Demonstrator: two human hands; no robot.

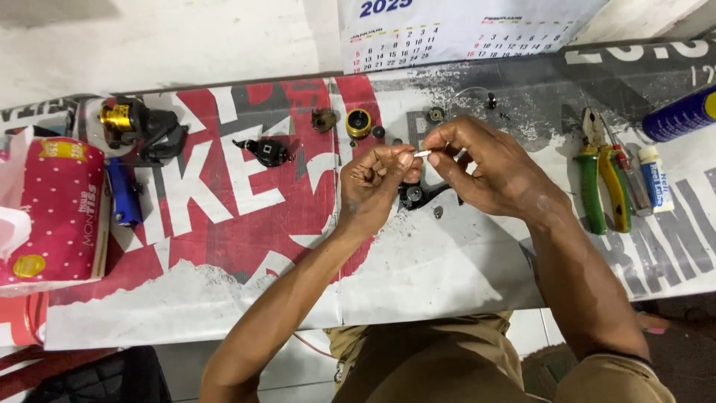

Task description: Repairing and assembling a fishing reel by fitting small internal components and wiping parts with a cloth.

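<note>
White and thin, a small pin sits pinched between the fingertips of both hands, held above the middle of the table. From the head camera, the left hand has its fingers curled and pressed together on one end of the pin, palm turned up. The right hand comes in from the other side, thumb and forefinger closed on the pin's far end, its other fingers arched over.

Just under the hands, a black metal part lies on the table's printed cover, partly hidden by the left hand. Farther back lie a gold round part, a small brown piece, a small round part and a black piece on the red print.

At the left edge stand a pink dotted tissue pack, a blue lighter-shaped thing just beside it, and a black reel with a gold spool behind.

Well to the right lie pliers with green and yellow handles, a small white tube beside them, and a blue can near the corner. A wall calendar hangs above the table.
</note>
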